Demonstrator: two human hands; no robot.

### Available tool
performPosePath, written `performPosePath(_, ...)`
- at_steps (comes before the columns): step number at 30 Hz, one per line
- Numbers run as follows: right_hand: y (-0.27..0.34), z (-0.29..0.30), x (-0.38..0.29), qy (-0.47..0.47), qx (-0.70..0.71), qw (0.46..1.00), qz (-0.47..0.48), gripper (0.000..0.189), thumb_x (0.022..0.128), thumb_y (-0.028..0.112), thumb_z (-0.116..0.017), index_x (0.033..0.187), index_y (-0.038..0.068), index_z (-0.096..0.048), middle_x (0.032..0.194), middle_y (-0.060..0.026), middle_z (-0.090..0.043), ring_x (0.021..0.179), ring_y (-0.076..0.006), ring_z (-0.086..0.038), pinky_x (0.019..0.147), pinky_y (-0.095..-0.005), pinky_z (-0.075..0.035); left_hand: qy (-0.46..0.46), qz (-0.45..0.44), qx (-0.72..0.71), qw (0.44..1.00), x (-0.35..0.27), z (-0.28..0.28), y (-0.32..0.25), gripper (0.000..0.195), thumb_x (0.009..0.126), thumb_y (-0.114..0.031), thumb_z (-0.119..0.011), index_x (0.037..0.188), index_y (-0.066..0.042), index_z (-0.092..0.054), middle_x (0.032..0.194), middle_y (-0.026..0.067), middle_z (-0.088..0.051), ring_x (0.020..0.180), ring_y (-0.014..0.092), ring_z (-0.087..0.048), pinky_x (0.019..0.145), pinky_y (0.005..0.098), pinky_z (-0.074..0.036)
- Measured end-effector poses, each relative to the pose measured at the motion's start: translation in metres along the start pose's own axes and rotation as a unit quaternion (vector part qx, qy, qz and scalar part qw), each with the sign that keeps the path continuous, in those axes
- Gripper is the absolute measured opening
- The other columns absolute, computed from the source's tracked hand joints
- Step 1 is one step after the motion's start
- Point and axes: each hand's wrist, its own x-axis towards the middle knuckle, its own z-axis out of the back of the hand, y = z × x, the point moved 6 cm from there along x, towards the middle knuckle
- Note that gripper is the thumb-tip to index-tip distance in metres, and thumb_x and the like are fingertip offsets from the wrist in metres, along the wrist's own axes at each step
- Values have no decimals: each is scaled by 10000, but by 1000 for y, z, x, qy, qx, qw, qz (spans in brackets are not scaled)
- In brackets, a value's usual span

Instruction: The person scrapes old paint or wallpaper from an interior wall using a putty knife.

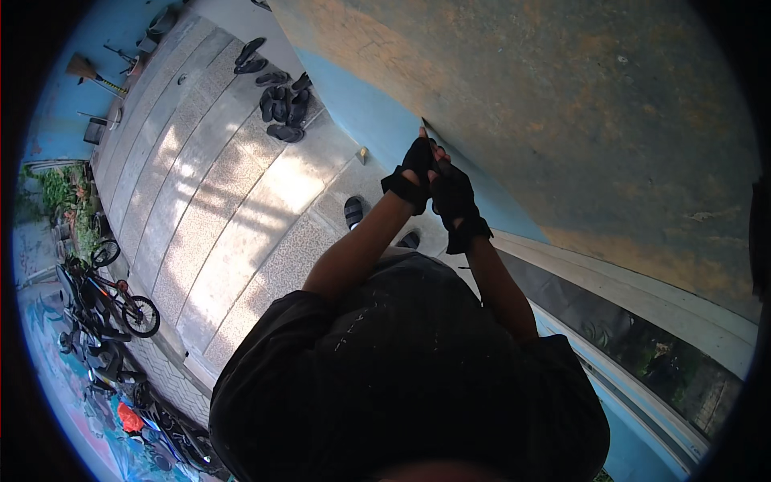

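Both hands are together in front of the wall, in black fingerless gloves. My left hand (418,158) and my right hand (449,181) close around a thin, dark, flat tool (426,125), perhaps a scraper or blade; its kind is hard to tell. Its pointed tip meets or nearly meets the wall (512,120), whose surface is patchy grey and orange-brown with a light blue painted part. The fingers hide most of the tool, so how each hand shares the grip shows only in part.
Several black sandals and slippers (283,105) lie on the tiled floor (199,199). A small yellowish block (362,155) is near the wall's foot. Farther left are a bicycle (140,316), motorcycles (111,361), a broom (81,66) and plants (57,193). A ledge (632,286) runs at right.
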Motion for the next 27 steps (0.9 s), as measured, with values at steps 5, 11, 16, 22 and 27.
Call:
performPosePath(5,4,-6,-5,-5,-88,996,0,416,937,126,-527,1341,31,-502,1196,-127,-637,1078,-176,-597,901,-274,-441,63,105,14,992,-9,-2,12,476,971,-538,-429,736,-133,-513,641,30,-514,676,218,-545,628,329,-499)
performPosePath(11,-5,-7,-20,-22,-90,996,-18,372,895,155,-534,1242,22,-546,1084,-224,-637,1040,-364,-619,844,-396,-488,167,103,-12,981,-9,-7,12,478,990,-497,-423,694,-127,-486,618,39,-481,674,224,-526,612,319,-465)
performPosePath(16,7,1,-13,-60,-85,994,11,299,908,149,-545,1171,13,-580,1022,-183,-659,969,-312,-639,815,-348,-485,56,90,24,994,-11,-7,13,507,983,-506,-432,646,-129,-472,596,37,-464,666,221,-525,591,317,-469)
performPosePath(22,10,-4,-5,-38,-121,992,-3,226,881,151,-558,1051,8,-598,928,-216,-639,891,-363,-634,745,-396,-490,29,1,-13,999,-3,-7,-11,494,951,-562,-455,686,-145,-470,571,36,-497,561,210,-542,499,322,-476)
performPosePath(27,9,-4,-2,-43,-66,997,15,246,873,153,-558,1065,5,-605,950,-205,-651,917,-363,-636,765,-390,-492,69,112,4,991,2,0,7,532,960,-563,-427,663,-125,-481,593,26,-471,646,218,-527,546,327,-473)
